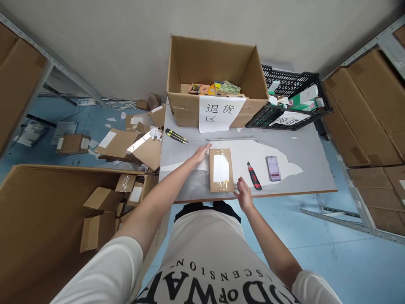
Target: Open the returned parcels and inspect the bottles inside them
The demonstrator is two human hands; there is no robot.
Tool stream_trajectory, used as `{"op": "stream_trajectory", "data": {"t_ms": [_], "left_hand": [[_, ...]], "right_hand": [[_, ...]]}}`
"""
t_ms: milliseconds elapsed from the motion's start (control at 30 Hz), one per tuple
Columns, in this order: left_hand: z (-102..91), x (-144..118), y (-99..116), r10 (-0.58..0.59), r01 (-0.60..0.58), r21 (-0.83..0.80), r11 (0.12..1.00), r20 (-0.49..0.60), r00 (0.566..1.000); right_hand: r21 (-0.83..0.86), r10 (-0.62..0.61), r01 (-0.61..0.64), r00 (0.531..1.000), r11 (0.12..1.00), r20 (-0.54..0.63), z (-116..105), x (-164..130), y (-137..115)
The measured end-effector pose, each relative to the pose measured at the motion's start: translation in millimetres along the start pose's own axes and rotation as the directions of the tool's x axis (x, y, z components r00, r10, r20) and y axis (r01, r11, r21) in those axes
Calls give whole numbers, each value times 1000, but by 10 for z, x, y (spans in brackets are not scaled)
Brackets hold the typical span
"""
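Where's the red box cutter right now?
The red box cutter lies on the table in the head view, just right of the small parcel and beside the right hand.

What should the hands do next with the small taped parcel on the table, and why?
Probably reach the right hand across for the red box cutter lying just beside it. The parcel lies flat with its label up and clear tape over it, apparently unopened. The left hand already rests at its far left corner and could steady it. Both hands are open and hold nothing.
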State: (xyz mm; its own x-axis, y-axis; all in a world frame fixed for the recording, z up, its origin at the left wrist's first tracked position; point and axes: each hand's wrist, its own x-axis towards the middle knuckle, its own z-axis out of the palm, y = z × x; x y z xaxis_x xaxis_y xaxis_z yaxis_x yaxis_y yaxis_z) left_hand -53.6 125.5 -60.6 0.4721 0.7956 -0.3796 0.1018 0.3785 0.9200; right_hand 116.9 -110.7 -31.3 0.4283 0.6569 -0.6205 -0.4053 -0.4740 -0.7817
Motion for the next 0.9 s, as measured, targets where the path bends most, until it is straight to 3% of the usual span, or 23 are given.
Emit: {"op": "stream_trajectory", "data": {"t_ms": [67,167,333,500,700,900], "left_hand": [[-12,34,61,-57,58,-29,998,44,997],[-18,48,101,-113,117,-65,991,62,992],[9,38,83,-179,181,-61,982,37,983],[90,14,64,-148,147,-30,989,-43,988],[72,-121,94,-139,130,-70,989,-142,980],[69,-496,64,-73,52,-79,996,-296,952]], "right_hand": [[112,102,-103,995,988,17,-23,-126,12],[212,238,-269,958,940,162,-45,-272,-27],[293,347,-444,878,847,330,-19,-305,-154],[269,353,-456,866,849,353,-28,-208,-224],[147,373,-447,855,882,361,-203,-62,-335],[-70,330,-326,881,943,338,-403,354,-793]]}}
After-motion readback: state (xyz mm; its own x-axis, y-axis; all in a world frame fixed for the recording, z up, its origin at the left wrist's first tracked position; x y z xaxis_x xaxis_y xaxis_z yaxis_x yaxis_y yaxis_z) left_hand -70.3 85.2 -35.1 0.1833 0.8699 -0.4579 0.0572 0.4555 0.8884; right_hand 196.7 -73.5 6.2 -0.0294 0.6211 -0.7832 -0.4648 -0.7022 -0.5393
